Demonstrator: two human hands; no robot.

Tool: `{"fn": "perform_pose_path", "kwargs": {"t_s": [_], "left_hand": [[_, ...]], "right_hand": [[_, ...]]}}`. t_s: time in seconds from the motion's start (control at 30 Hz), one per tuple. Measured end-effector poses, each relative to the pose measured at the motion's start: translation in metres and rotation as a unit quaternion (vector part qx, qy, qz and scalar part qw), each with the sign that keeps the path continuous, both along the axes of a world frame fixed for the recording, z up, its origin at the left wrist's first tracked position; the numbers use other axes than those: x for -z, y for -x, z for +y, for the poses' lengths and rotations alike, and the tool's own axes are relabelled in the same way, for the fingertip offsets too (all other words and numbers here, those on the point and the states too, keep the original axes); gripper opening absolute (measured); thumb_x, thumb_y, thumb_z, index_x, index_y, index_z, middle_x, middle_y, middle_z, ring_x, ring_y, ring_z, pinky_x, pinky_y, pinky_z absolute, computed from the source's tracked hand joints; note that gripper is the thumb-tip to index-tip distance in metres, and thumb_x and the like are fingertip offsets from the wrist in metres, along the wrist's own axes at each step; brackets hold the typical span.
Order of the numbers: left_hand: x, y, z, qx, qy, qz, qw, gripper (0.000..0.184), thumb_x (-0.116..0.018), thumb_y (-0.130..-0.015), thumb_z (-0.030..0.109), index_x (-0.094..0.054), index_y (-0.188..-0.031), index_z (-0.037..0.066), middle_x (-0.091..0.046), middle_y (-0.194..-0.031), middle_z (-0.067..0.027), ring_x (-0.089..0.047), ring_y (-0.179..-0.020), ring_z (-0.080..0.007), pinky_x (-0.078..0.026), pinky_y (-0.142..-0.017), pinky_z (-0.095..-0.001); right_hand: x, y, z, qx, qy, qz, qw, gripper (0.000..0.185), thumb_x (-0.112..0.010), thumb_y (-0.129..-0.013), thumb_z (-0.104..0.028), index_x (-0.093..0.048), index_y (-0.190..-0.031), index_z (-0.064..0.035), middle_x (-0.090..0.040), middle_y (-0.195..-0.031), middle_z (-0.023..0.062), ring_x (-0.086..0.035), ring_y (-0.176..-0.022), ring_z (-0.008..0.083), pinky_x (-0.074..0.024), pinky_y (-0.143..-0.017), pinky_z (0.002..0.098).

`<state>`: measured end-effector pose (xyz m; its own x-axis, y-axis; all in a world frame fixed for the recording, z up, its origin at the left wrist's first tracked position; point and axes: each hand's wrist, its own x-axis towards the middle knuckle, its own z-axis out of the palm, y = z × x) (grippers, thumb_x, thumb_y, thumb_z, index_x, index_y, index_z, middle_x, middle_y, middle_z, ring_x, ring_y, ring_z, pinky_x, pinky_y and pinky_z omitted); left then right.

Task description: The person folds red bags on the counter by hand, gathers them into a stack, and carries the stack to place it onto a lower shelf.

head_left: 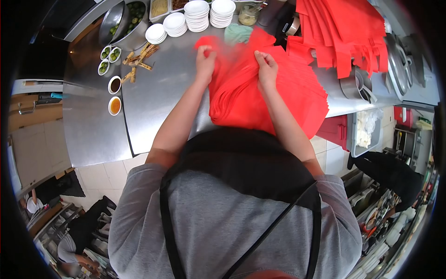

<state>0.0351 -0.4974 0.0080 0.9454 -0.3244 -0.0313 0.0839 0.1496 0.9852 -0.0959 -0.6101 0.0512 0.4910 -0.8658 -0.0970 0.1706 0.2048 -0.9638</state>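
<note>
A thick stack of red non-woven fabric bags (pixel 297 100) lies over the near edge of the steel table, in front of my apron. My left hand (pixel 205 64) is closed in a pinch at the upper left edge of a red bag (pixel 220 51). That bag is partly smeared by motion between my hands. Over the stack, my right hand (pixel 266 69) pinches red fabric between thumb and fingers. A crumpled green plastic bag (pixel 238 33) sits just beyond the red fabric.
Another pile of red bags (pixel 346 28) lies at the back right, near a metal pot (pixel 354 86). Stacked white dishes (pixel 196 14), sauce cups (pixel 114 105), brown-and-tan sticks (pixel 134 63) and a bowl of green fruit (pixel 134 23) stand left. Other people work behind, at both sides.
</note>
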Motion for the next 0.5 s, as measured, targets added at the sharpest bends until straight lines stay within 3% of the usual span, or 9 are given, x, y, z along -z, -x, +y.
{"fn": "perform_pose_path", "kwargs": {"t_s": [0.03,0.07,0.13,0.23,0.37,0.47,0.5], "left_hand": [[-0.007,0.003,-0.005,0.004,-0.011,-0.158,0.987,0.019,-0.054,-0.079,0.007,-0.057,-0.098,0.005,-0.058,-0.092,-0.0071,-0.053,-0.090,-0.0179,-0.041,-0.081,-0.0277],[-0.021,0.006,-0.006,0.002,-0.010,-0.158,0.987,0.019,-0.054,-0.079,0.007,-0.057,-0.098,0.005,-0.058,-0.092,-0.0071,-0.053,-0.090,-0.0179,-0.041,-0.081,-0.0277],[-0.051,0.016,-0.003,0.131,-0.122,-0.328,0.928,0.048,-0.055,-0.074,0.006,-0.047,-0.121,0.010,-0.053,-0.111,-0.0170,-0.051,-0.103,-0.0311,-0.039,-0.088,-0.0351],[-0.054,0.022,-0.009,0.143,-0.163,-0.385,0.897,0.056,-0.054,-0.073,0.005,-0.043,-0.126,0.015,-0.051,-0.114,-0.0189,-0.049,-0.103,-0.0351,-0.040,-0.087,-0.0370],[-0.047,0.018,-0.017,0.097,-0.117,-0.379,0.913,0.054,-0.055,-0.074,0.006,-0.044,-0.125,0.016,-0.054,-0.111,-0.0167,-0.052,-0.099,-0.0335,-0.042,-0.083,-0.0356],[-0.032,0.002,-0.014,0.135,-0.160,-0.284,0.936,0.043,-0.057,-0.074,0.007,-0.053,-0.116,0.013,-0.058,-0.104,-0.0148,-0.056,-0.092,-0.0309,-0.045,-0.078,-0.0338],[-0.032,-0.002,-0.013,0.187,-0.197,-0.224,0.936,0.036,-0.059,-0.075,0.009,-0.057,-0.111,0.010,-0.061,-0.100,-0.0124,-0.056,-0.092,-0.0210,-0.042,-0.081,-0.0293]], "right_hand": [[-0.003,-0.002,0.002,-0.002,0.001,0.000,1.000,0.013,-0.061,-0.081,-0.015,-0.059,-0.079,-0.0020,-0.055,-0.075,-0.0017,-0.045,-0.072,0.0048,-0.0372,-0.066,0.0199],[-0.007,-0.004,0.004,-0.020,0.015,0.005,1.000,0.014,-0.060,-0.081,-0.015,-0.061,-0.083,-0.0011,-0.057,-0.079,-0.0005,-0.047,-0.075,0.0055,-0.0379,-0.069,0.0204],[-0.009,-0.006,0.004,-0.038,0.030,0.010,0.999,0.017,-0.060,-0.082,-0.016,-0.062,-0.087,-0.0002,-0.059,-0.082,0.0006,-0.049,-0.078,0.0062,-0.0387,-0.072,0.0208],[-0.008,-0.007,0.001,-0.051,0.023,0.016,0.998,0.017,-0.059,-0.082,-0.013,-0.063,-0.092,0.0005,-0.060,-0.086,0.0023,-0.050,-0.083,0.0076,-0.0388,-0.077,0.0219],[-0.010,-0.002,0.000,-0.043,0.032,0.047,0.997,0.017,-0.055,-0.080,-0.005,-0.063,-0.094,-0.0012,-0.059,-0.079,0.0001,-0.047,-0.064,0.0039,-0.0380,-0.058,0.0194],[-0.012,0.001,-0.001,-0.043,0.025,0.072,0.996,0.020,-0.052,-0.078,-0.001,-0.064,-0.094,-0.0028,-0.057,-0.073,-0.0018,-0.040,-0.053,0.0015,-0.0321,-0.046,0.0185],[-0.011,0.001,-0.002,-0.046,0.027,0.076,0.996,0.021,-0.051,-0.077,0.000,-0.065,-0.093,-0.0035,-0.056,-0.069,-0.0028,-0.037,-0.049,0.0005,-0.0283,-0.042,0.0183]]}}
